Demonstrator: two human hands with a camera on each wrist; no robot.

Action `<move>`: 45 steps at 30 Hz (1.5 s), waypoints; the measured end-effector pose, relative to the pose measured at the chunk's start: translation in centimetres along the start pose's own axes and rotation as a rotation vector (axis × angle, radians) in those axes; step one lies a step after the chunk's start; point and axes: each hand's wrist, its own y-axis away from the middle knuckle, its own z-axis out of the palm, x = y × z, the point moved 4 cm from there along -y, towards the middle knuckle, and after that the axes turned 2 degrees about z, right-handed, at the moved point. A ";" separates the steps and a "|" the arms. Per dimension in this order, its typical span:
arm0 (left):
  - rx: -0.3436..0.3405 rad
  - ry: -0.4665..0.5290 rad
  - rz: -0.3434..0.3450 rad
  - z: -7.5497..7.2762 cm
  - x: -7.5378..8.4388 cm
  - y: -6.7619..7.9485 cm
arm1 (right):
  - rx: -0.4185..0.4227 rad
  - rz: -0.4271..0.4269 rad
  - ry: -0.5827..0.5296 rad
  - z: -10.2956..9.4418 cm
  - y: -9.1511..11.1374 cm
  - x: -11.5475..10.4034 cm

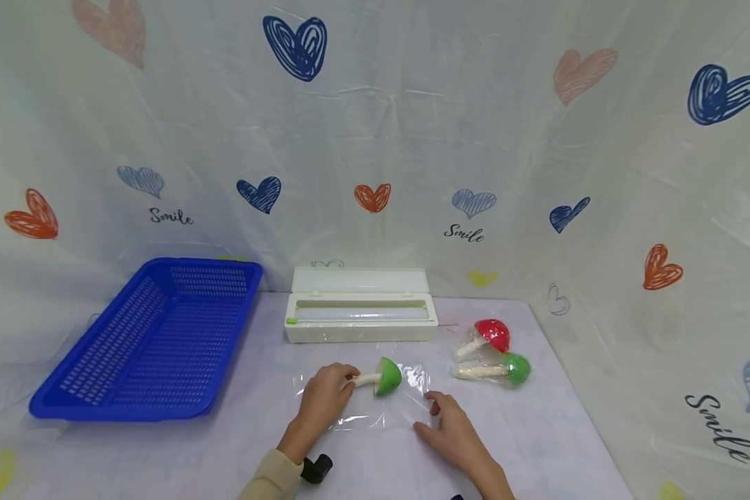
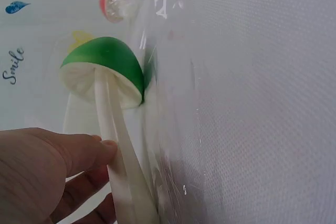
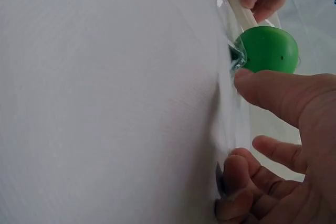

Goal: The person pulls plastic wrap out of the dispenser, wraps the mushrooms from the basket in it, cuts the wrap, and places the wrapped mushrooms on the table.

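Note:
A toy mushroom (image 1: 387, 377) with a green cap and a white stem lies on a sheet of clear plastic film (image 1: 375, 414) on the table. My left hand (image 1: 323, 396) pinches its stem between thumb and fingers; the left wrist view shows the stem (image 2: 116, 145) close, with the cap's pale underside facing it. At the film's right edge is my right hand (image 1: 453, 430), thumb and fingers spread apart. In the right wrist view its thumb (image 3: 273, 93) reaches the film beside the green cap (image 3: 269, 50), while the other fingers bend near the table surface.
Behind the film stands a white film dispenser (image 1: 361, 332), its lid raised and a roll inside. A blue plastic basket (image 1: 125, 410) sits at the left. To the right lie two film-wrapped mushrooms, a red one (image 1: 494, 335) and a green one (image 1: 515, 369). A heart-patterned curtain (image 1: 375, 139) hangs behind.

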 end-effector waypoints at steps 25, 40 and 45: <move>-0.025 -0.006 0.044 -0.2 1.1 0.2 | 0.136 -0.237 0.070 -3.4 -1.0 -1.6; -0.028 0.038 0.032 0.1 0.8 0.4 | 0.276 -0.450 -0.026 -2.7 -7.7 -6.1; -0.021 0.028 0.054 0.1 0.6 0.4 | 0.203 -0.363 -0.108 -1.2 -9.4 -7.1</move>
